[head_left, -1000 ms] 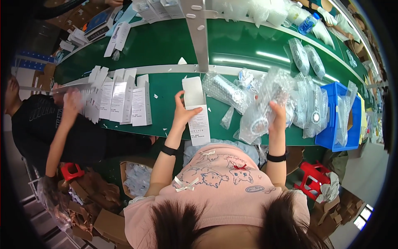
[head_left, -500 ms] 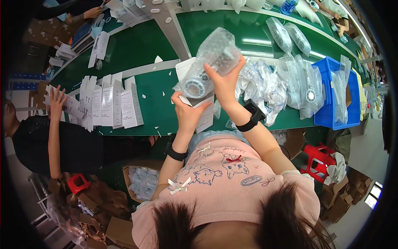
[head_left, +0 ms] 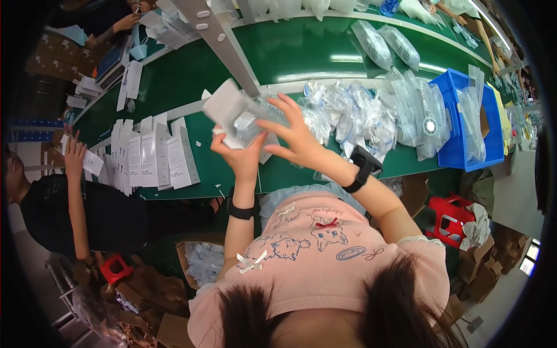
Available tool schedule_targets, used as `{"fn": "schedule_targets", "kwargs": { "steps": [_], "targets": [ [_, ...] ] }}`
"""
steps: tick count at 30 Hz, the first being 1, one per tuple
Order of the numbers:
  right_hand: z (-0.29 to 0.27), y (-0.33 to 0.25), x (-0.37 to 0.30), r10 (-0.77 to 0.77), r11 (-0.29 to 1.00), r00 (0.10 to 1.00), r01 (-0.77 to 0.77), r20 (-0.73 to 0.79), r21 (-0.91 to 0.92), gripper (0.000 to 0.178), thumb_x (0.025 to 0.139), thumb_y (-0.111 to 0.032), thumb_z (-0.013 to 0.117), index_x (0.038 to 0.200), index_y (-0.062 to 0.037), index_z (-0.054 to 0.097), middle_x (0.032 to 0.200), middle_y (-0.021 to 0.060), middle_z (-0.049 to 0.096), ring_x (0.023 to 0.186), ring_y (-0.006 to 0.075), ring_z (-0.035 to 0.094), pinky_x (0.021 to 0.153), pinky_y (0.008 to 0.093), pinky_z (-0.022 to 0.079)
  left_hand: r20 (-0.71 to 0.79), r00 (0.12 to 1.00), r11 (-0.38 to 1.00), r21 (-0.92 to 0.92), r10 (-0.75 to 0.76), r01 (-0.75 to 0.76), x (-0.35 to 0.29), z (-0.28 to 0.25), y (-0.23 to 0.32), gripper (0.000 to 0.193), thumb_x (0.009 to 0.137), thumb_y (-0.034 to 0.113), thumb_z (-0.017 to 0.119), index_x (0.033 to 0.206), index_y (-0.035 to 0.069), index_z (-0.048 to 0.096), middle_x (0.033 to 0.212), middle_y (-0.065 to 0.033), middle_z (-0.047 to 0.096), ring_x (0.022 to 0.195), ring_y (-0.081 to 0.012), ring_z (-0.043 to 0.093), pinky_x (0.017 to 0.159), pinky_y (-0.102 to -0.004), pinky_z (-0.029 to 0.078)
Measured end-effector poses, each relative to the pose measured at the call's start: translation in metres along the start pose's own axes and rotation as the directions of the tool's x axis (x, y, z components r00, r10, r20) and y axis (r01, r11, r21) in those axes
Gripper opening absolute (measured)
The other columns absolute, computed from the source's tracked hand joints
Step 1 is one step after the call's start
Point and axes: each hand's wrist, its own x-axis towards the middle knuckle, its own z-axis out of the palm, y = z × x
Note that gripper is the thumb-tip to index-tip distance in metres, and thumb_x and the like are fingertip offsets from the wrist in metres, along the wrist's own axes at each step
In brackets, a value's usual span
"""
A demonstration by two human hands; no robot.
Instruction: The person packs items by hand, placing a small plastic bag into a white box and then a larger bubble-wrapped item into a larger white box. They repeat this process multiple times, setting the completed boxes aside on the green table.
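1. Nearest the camera are the person's dark hair and a pink short-sleeved top with cartoon prints; both bare forearms rise from it toward the green work surface (head_left: 301, 58), each wrist wearing a dark band.
2. The left hand (head_left: 241, 156) is raised above the near edge of the surface and closes from below around a clear plastic bag (head_left: 252, 123) with a white folded leaflet (head_left: 223, 107) against it; the leaflet sticks out to the upper left of the bag.
3. The right hand (head_left: 296, 139) meets the same bag from the right, its fingers spread and curled over the bag's side, thumb toward the left hand. Both hands hold the bag in the air, just in front of the grey metal rail that crosses the surface. What sits inside the bag is too blurred to tell.
4. Left of the hands, a row of white leaflets (head_left: 154, 156) lies overlapping on the green surface near its edge.
5. Right of the hands, a heap of clear filled bags (head_left: 360, 113) covers the surface, reaching to a blue bin (head_left: 464, 153) that also holds bags.
6. Below the surface at right stands a red stool (head_left: 449, 217); cardboard boxes lie on the floor at both sides.
7. At far left a co-worker in a black top rests a hand (head_left: 74, 155) on a leaflet at the end of the row.
8. Farther back, two more clear bags (head_left: 386, 43) lie on the far strip of the green surface.
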Motion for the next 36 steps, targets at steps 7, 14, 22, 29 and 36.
{"fn": "schedule_targets", "kwargs": {
  "steps": [7, 14, 22, 29, 36],
  "targets": [
    [0.027, 0.084, -0.050, 0.361, 0.826, 0.927, -0.266, 0.103, -0.498, 0.062, 0.063, -0.021, 0.067, 0.120, -0.0107, 0.044, 0.116, 0.0164, 0.043, 0.111, 0.0364, 0.039, 0.087, 0.0463, 0.038, 0.101, 0.994, 0.948, 0.317, -0.040, 0.006, -0.037, -0.032, -0.042, 0.079, 0.056, 0.013, 0.081, 0.109, 0.005, 0.023, 0.124, -0.0282, 0.029, 0.114, -0.0393, 0.036, 0.094, -0.0424, 0.032],
    [0.058, 0.104, -0.039, 0.589, 0.791, 0.718, -0.417, 0.372, -0.448, 0.067, 0.062, -0.026, 0.067, 0.121, -0.0104, 0.041, 0.109, 0.0171, 0.050, 0.097, 0.0369, 0.050, 0.077, 0.0446, 0.044, 0.024, 0.973, 0.942, 0.259, -0.228, 0.214, -0.024, -0.043, -0.045, 0.077, 0.059, 0.011, 0.079, 0.113, 0.004, 0.024, 0.117, -0.0219, 0.035, 0.111, -0.0307, 0.039, 0.092, -0.0384, 0.033],
    [0.074, 0.055, -0.045, 0.613, 0.781, 0.652, -0.415, 0.447, -0.466, 0.077, 0.059, -0.029, 0.071, 0.124, -0.0076, 0.035, 0.119, 0.0186, 0.041, 0.112, 0.0367, 0.039, 0.086, 0.0456, 0.039, 0.234, 0.904, 0.893, 0.370, -0.357, 0.257, 0.036, -0.099, -0.010, 0.087, 0.055, 0.014, 0.081, 0.121, 0.004, 0.024, 0.128, -0.0173, 0.033, 0.116, -0.0290, 0.039, 0.091, -0.0372, 0.036],
    [0.074, 0.019, 0.024, 0.297, 0.919, 0.832, -0.382, 0.468, 0.095, 0.096, 0.053, -0.022, 0.079, 0.132, -0.0082, 0.025, 0.138, 0.0167, 0.019, 0.130, 0.0355, 0.014, 0.103, 0.0443, 0.021, -0.011, 0.897, 0.809, 0.428, -0.442, 0.404, 0.289, -0.211, -0.067, 0.048, 0.066, 0.029, 0.069, 0.100, 0.000, 0.049, 0.092, -0.0172, 0.057, 0.086, -0.0270, 0.057, 0.075, -0.0349, 0.044],
    [0.100, 0.014, 0.032, 0.251, 0.688, 0.683, -0.625, 0.686, 0.370, 0.086, 0.055, -0.014, 0.079, 0.129, -0.0036, 0.035, 0.134, 0.0133, 0.034, 0.126, 0.0260, 0.029, 0.103, 0.0357, 0.022, -0.641, 0.499, 0.728, -0.139, -0.583, 0.671, 0.413, -0.350, -0.382, 0.045, 0.062, 0.009, 0.067, 0.101, -0.004, 0.050, 0.099, -0.0171, 0.058, 0.094, -0.0294, 0.056, 0.081, -0.0360, 0.044]
  ]
}}
